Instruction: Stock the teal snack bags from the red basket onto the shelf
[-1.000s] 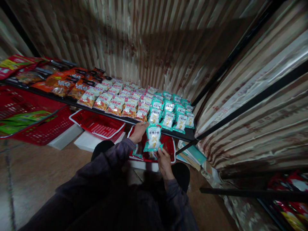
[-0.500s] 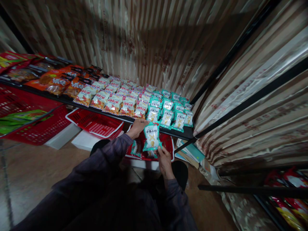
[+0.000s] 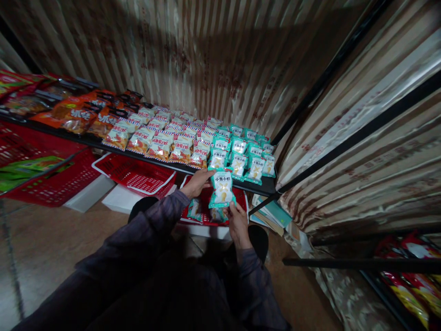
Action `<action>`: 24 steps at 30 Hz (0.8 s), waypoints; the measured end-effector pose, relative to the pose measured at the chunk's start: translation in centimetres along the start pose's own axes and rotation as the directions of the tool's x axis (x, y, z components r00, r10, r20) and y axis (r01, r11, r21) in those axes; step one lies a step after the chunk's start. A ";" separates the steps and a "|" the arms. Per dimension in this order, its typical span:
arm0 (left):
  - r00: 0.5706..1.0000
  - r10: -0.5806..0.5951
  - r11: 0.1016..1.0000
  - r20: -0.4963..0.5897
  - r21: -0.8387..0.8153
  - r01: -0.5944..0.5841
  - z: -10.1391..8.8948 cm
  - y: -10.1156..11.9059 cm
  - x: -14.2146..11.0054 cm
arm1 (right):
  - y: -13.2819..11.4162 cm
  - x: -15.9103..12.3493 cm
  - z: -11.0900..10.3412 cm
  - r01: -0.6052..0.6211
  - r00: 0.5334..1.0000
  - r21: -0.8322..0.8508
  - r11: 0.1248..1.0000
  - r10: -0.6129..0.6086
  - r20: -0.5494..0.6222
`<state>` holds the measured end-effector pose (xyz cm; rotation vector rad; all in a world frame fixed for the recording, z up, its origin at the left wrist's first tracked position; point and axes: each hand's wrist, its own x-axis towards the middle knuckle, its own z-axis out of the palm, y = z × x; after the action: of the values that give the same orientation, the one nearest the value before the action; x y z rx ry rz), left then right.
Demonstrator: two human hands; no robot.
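Between my hands is a teal and white snack bag [image 3: 222,187], its printed front facing up. My left hand [image 3: 197,183] pinches its upper left corner, and my right hand [image 3: 239,224] grips its lower right corner. Directly below the bag is a red plastic basket [image 3: 245,202] with a white rim, holding several more teal bags [image 3: 195,209]. Just beyond, rows of matching teal snack bags [image 3: 238,164] lie on the right end of a black shelf [image 3: 260,187]. White and orange snack bags [image 3: 160,146] lie in rows beside them on the left.
Orange snack bags [image 3: 77,115] fill the shelf's left part. Below stand another red basket [image 3: 144,177] and a larger one [image 3: 69,184] with green packets. A black metal bar [image 3: 310,177] slants past on the right before striped curtains. Books [image 3: 274,212] lie on the floor.
Both hands have moved the teal snack bag slightly to the right and up, nearer the shelf edge. Their grip on its corners is kept. The camera view has shifted a little.
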<state>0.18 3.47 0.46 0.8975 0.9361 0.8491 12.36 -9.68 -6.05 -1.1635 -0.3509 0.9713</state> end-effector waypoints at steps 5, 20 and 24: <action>0.993 -0.078 0.997 0.093 0.021 0.077 0.5 -0.9 -1.5 | -0.6 0.4 0.2 0.036 0.999 -0.003 0.999 -0.036 0.016; 0.993 -0.087 0.996 0.077 0.036 0.085 1.1 -1.7 -2.0 | -1.4 0.1 0.6 -0.003 1.000 -0.007 1.000 0.003 -0.009; 0.991 -0.110 0.994 0.080 0.003 0.110 1.2 -1.4 -1.9 | -1.7 0.3 0.8 0.018 1.000 -0.015 1.000 -0.018 -0.021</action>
<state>0.92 0.91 0.12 0.8648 0.9072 0.7145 12.75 -9.03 -4.25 -1.1813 -0.3516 0.9418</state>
